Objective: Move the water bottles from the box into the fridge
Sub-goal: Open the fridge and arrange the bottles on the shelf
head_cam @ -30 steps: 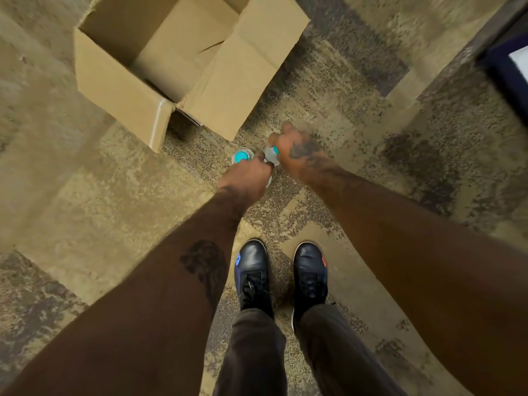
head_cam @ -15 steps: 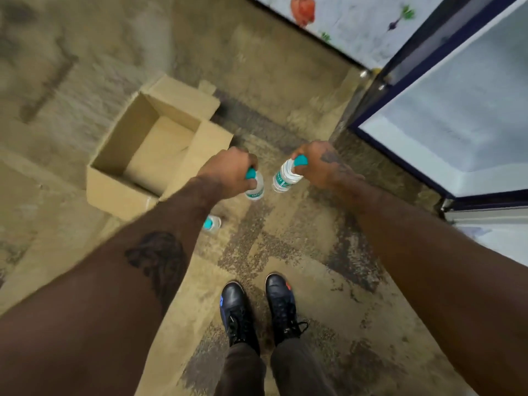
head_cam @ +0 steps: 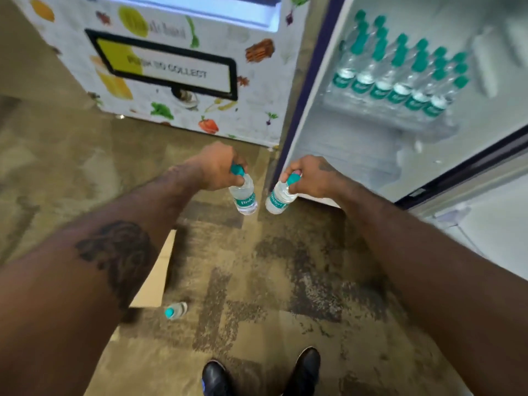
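Observation:
My left hand grips a small clear water bottle by its teal cap, the bottle hanging below. My right hand holds a second bottle the same way, close beside the first. Both hang over the carpet just left of the open fridge. A shelf inside the fridge carries several rows of teal-capped bottles. A third bottle stands on the floor near my left forearm. A sliver of the cardboard box shows behind that forearm.
A white vending cabinet printed with vegetables stands to the left of the fridge. The fridge door frame runs across at the right. My black shoes are at the bottom on the patterned carpet.
Both hands lifted the bottles off the floor and carried them toward the fridge. My view swung up from the box to the open fridge and its stocked shelf.

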Available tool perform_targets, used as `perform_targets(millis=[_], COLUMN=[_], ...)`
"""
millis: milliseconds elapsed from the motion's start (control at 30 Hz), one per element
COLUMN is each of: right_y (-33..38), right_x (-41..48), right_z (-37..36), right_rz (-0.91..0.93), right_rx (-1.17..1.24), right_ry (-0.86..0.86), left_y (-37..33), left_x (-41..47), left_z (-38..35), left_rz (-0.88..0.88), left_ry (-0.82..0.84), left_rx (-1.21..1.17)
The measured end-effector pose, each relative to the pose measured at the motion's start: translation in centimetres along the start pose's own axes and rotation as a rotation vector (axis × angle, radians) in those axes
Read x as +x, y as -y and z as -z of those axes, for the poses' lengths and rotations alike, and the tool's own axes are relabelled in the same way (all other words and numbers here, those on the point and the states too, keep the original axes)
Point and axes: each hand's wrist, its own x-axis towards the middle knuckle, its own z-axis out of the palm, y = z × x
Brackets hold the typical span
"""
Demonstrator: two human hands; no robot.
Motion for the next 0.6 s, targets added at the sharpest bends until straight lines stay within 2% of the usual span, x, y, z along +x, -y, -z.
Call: perform_targets(millis=[367, 600], right_y=[-8.4, -12.3], right_x=[-2.7, -2.8], right_z=[16.4, 24.2], right_rz=[-0.026, -0.055], right_rx=[0.03, 0.003], right_ry=[-0.139, -0.315], left_y=[-15.6, -22.3], left_x=[9.3, 15.1], left_z=[7.9, 11.8], left_rz=[-0.136, -0.259], left_ry=[0.009, -0.052], left_rx=[0.11, 0.079])
